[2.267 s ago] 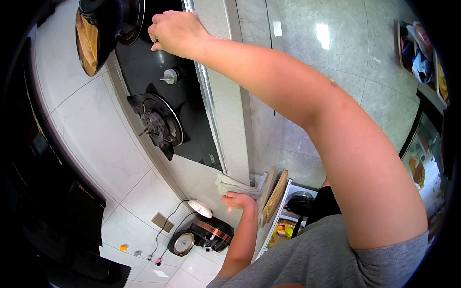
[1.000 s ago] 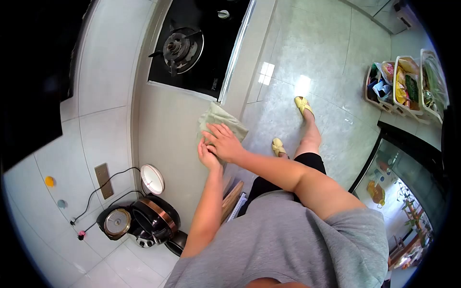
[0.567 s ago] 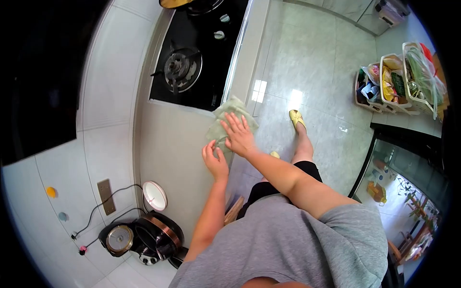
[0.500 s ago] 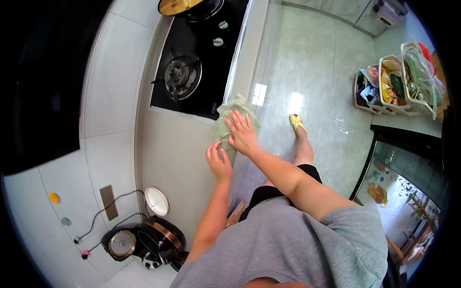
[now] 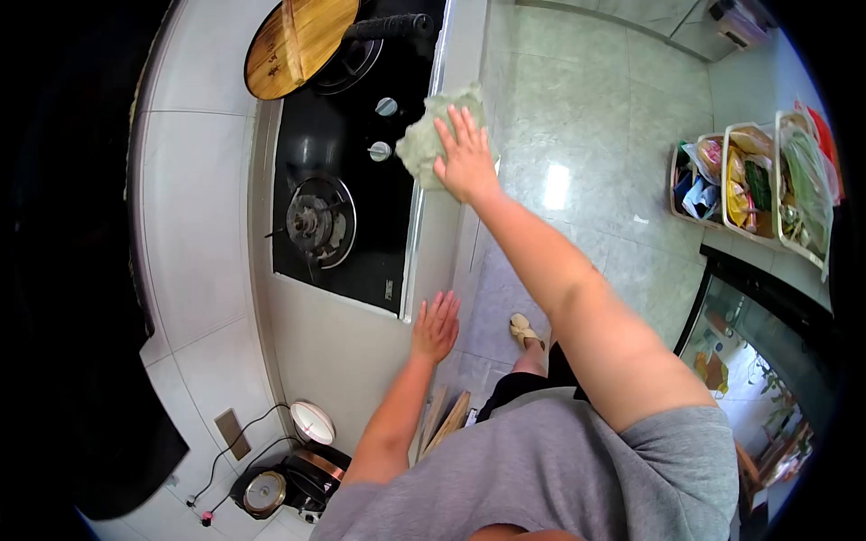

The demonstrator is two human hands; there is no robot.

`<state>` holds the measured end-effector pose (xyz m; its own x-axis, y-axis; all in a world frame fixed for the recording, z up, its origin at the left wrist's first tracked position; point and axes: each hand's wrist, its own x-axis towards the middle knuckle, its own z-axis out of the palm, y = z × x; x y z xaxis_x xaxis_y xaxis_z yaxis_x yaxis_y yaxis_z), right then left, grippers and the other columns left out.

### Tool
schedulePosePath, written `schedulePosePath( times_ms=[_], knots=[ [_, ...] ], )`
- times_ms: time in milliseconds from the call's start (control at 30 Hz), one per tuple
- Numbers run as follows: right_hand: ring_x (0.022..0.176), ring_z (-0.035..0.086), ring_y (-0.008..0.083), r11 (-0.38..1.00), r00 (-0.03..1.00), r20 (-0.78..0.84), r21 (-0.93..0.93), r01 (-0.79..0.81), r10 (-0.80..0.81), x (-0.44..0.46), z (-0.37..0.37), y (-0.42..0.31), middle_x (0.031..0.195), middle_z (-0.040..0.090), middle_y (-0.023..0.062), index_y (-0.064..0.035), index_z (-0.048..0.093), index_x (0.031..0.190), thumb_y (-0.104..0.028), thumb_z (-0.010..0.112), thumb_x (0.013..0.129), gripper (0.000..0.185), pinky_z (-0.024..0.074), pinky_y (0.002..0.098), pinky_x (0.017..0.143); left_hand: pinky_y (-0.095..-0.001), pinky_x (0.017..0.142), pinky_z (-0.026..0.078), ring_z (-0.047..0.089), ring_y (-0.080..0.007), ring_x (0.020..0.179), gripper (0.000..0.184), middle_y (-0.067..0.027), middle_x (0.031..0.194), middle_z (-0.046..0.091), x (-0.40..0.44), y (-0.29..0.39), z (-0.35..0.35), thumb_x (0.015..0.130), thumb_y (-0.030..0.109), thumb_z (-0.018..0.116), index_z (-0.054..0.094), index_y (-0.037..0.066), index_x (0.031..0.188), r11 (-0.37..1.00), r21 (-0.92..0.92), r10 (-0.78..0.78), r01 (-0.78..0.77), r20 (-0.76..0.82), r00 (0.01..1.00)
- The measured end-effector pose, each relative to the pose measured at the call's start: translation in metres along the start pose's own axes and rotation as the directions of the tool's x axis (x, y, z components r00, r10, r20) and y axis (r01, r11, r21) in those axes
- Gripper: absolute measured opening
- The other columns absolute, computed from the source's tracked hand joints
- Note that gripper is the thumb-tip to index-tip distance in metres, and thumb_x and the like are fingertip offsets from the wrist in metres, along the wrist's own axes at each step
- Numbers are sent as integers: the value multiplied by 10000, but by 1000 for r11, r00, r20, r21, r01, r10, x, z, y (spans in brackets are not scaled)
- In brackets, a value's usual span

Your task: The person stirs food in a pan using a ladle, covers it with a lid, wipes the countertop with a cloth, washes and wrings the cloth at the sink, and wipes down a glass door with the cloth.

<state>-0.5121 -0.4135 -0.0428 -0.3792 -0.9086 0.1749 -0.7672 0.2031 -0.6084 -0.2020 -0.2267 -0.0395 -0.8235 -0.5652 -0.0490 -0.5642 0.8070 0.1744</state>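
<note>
A pale green cloth (image 5: pixel 421 144) lies spread over the counter's front edge, beside the black gas stove (image 5: pixel 361 216). My right hand (image 5: pixel 465 155) presses flat on top of it, fingers stretched out and slightly apart. The cloth's left side overlaps the rim of the stove near two control knobs (image 5: pixel 380 151). Closer to my body, my left hand (image 5: pixel 437 329) rests open on the beige counter (image 5: pixel 338 338), just past the stove's near corner, with nothing in it.
On the far burner sits a pan with a wooden lid (image 5: pixel 311 41), its black handle (image 5: pixel 388 27) pointing right. A bare burner (image 5: pixel 316 223) is nearer. A white bowl-like dish (image 5: pixel 312 422) and black appliances (image 5: pixel 280 482) stand lower left. Baskets (image 5: pixel 749 180) of packages are at right.
My right hand has slid the cloth forward along the counter edge, up beside the knobs. My left hand has parted from the cloth and lies flat on the counter. The view has shifted.
</note>
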Motion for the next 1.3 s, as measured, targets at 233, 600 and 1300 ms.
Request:
schedulePosePath(
  times_ms=[233,600,1300],
  knots=[
    [1544,172,329,991,991,-135,-131,-5,-13,145,6,71,1645,263,121,-158,429,1526,-316,556,918,641,257,610,1192,-541,1146,363,432,-283,1420,578,-58,1527,472,0,1,-4,877,130,646,537,153,1444,1000,-13,-11,11,40,999],
    [1539,166,373,982,997,-73,-187,-41,27,186,-1,85,1641,256,198,-62,415,1512,-309,505,947,622,255,551,1216,-502,1172,339,430,-234,1422,496,-28,1520,477,0,-1,-8,911,162,633,569,171,1403,1000,-10,-1,1,10,1000],
    [1372,423,331,983,984,78,98,154,-162,-283,45,-117,1507,474,107,-130,613,1317,-58,644,818,505,324,595,1132,-542,1130,331,425,-425,1339,507,-225,1457,440,-179,-18,11,1001,251,554,452,7,1434,614,-247,-748,749,-483,455]
  ],
)
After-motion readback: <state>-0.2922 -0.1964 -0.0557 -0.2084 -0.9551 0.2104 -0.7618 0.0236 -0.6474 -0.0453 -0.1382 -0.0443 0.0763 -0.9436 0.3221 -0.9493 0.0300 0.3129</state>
